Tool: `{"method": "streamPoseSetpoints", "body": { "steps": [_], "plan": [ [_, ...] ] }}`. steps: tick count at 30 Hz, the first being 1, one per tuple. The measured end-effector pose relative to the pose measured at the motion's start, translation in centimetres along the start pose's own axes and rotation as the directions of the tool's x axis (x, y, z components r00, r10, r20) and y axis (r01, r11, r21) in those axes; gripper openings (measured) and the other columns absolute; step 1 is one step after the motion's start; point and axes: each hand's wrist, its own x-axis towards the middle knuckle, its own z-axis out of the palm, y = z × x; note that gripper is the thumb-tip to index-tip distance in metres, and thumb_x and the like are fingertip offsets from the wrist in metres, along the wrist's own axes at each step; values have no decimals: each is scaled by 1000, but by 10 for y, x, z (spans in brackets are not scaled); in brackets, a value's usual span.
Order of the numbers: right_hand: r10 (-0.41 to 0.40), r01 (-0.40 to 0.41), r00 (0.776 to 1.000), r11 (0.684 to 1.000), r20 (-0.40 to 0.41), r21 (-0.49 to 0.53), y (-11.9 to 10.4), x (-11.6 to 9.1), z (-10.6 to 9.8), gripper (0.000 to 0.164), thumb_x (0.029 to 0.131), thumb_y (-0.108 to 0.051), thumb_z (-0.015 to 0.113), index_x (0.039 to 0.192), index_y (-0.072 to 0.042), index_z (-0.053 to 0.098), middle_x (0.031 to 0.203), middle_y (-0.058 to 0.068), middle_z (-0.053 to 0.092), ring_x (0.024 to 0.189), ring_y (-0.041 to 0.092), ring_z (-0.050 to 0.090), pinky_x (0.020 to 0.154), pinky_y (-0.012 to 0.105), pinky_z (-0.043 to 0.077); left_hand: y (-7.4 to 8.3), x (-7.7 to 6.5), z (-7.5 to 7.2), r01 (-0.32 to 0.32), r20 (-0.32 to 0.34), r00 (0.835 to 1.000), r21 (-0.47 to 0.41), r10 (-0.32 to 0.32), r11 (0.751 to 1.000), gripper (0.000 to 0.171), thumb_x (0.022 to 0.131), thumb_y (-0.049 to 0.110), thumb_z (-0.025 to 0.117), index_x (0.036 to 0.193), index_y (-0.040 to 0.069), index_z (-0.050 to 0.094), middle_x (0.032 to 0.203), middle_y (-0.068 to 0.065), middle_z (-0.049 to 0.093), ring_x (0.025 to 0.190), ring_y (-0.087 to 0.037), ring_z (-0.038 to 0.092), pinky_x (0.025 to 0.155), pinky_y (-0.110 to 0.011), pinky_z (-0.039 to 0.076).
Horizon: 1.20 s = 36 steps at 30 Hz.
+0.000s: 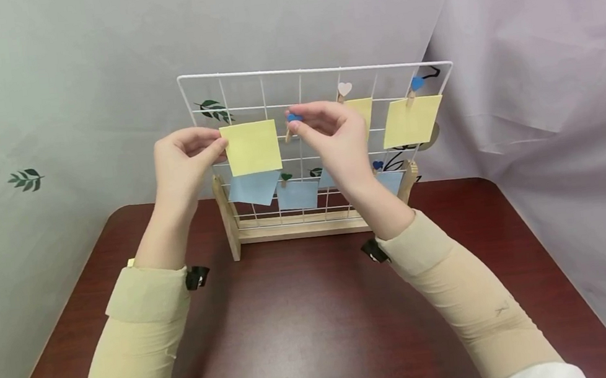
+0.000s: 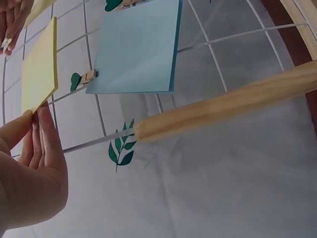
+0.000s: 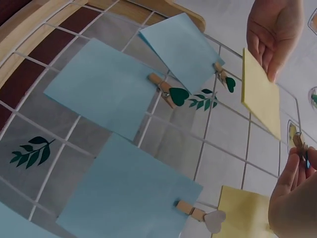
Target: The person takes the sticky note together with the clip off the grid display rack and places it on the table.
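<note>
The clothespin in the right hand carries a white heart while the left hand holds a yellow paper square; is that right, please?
Not quite: the head view shows that the heart on the clothespin in the right hand is blue, not white; the left hand does hold a yellow paper square.

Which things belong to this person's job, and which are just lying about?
Seemingly in the job:
yellow square paper in the left hand
blue-heart wooden clip in the right hand
white wire grid
clipped blue square papers

Seemingly background:
dark red table
pale leaf-printed backdrop

Matt paper notes (image 1: 251,148), wooden clips (image 1: 288,133)
</note>
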Motion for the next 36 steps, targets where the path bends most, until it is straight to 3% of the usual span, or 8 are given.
{"method": "streamPoseSetpoints", "body": {
  "steps": [3, 9, 14, 21, 27, 30, 35, 36],
  "plan": [
    [-2, 2, 1000, 1000, 4, -2, 2, -3, -3, 19, 92, 5, 79, 110, 10, 77, 95, -9, 82, 89, 10, 78, 92, 31, 65, -2, -3, -2, 5, -10, 1000, -13, -5, 1000, 15, 93, -7, 75, 105, -16, 74, 77, 10, 77, 68, -5, 75, 74, -19, 65],
    [7, -7, 1000, 1000, 12, 12, 9, -10, -9, 20, 92, 7, 78, 111, 12, 76, 95, -6, 83, 83, 5, 77, 90, 27, 64, -6, -10, -6, 16, -17, 1000, 27, -15, 1000, 17, 93, -5, 76, 107, -15, 75, 77, 12, 77, 70, -3, 74, 75, -18, 64],
    [15, -15, 1000, 1000, 4, 19, 16, -18, -14, 21, 92, 8, 77, 112, 14, 75, 92, -14, 80, 81, 4, 76, 84, 25, 65, -11, -15, -10, 29, -19, 999, 62, -28, 998, 16, 94, -4, 75, 106, -15, 74, 76, 14, 76, 68, -3, 73, 73, -16, 63],
    [32, -32, 999, 999, 10, 5, 24, -30, -22, 21, 92, 7, 76, 112, 14, 75, 94, -15, 81, 85, 5, 77, 83, 26, 66, -18, -23, -14, 48, -26, 999, 43, -47, 998, 11, 94, -5, 75, 103, -11, 76, 75, 13, 76, 65, -3, 73, 72, -17, 64],
    [45, -45, 999, 999, 13, 0, 28, -39, -26, 20, 93, 7, 76, 112, 14, 75, 96, -8, 82, 85, 7, 77, 87, 25, 64, -25, -31, -18, 54, -37, 998, 23, -53, 998, 12, 93, -8, 74, 93, 2, 81, 74, 13, 76, 63, -3, 72, 68, -17, 63],
    [61, -61, 998, 998, 8, -15, 33, -43, -29, 20, 93, 6, 77, 112, 13, 75, 98, 0, 83, 87, 9, 78, 86, 23, 63, -28, -35, -21, 65, -36, 997, 16, -65, 998, 11, 93, -7, 74, 94, 2, 81, 74, 12, 77, 63, -4, 72, 67, -18, 63],
    [76, -76, 997, 997, 7, -27, 40, -49, -33, 20, 92, 7, 77, 111, 14, 75, 105, 23, 81, 88, 10, 79, 81, 21, 63, -33, -40, -26, 89, -33, 996, 2, -88, 996, 11, 93, -4, 77, 102, -9, 78, 76, 11, 77, 66, -3, 73, 71, -18, 64],
    [81, -81, 997, 996, 6, -27, 41, -50, -34, 20, 92, 8, 77, 111, 14, 75, 104, 22, 81, 87, 9, 79, 80, 20, 62, -34, -41, -27, 93, -33, 995, -3, -93, 996, 11, 93, -4, 77, 102, -10, 77, 76, 11, 77, 66, -3, 73, 73, -19, 65]
  ]
}}
